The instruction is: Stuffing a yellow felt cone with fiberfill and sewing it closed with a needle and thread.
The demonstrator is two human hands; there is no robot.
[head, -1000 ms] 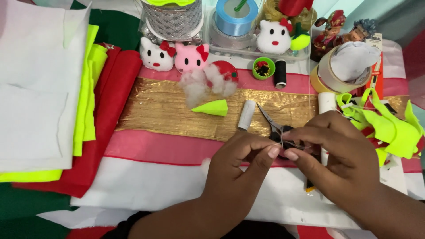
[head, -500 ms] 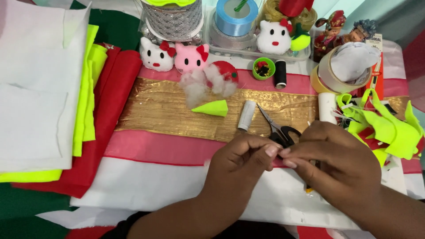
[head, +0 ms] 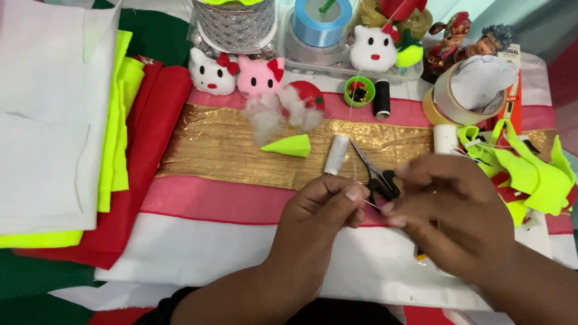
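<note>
My left hand [head: 322, 207] and my right hand [head: 451, 210] meet fingertip to fingertip low in the centre, over a striped cloth [head: 241, 201]. A thin pale strand, either thread or a needle [head: 372, 204], is pinched between them; I cannot tell which it is. Just behind my fingers lie black-handled scissors [head: 376, 174] on the gold band of the cloth. Next to these are a white thread spool [head: 336, 154] and a small neon-green felt cone [head: 292, 145]. White stuffing fluff [head: 271, 114] sits by a red round piece [head: 310, 93].
Stacked white, neon-yellow and red felt sheets [head: 72, 138] lie at the left. Along the back stand plush cat heads [head: 211, 72], ribbon rolls [head: 319, 21], a black spool [head: 382, 99], a green cup [head: 359, 91] and figurines [head: 448, 39]. A tape roll [head: 457, 96] and neon-green scraps [head: 524, 171] fill the right.
My hands have shifted slightly lower and my right hand has drawn a little to the right, uncovering more of the scissors. The pinch on the strand holds.
</note>
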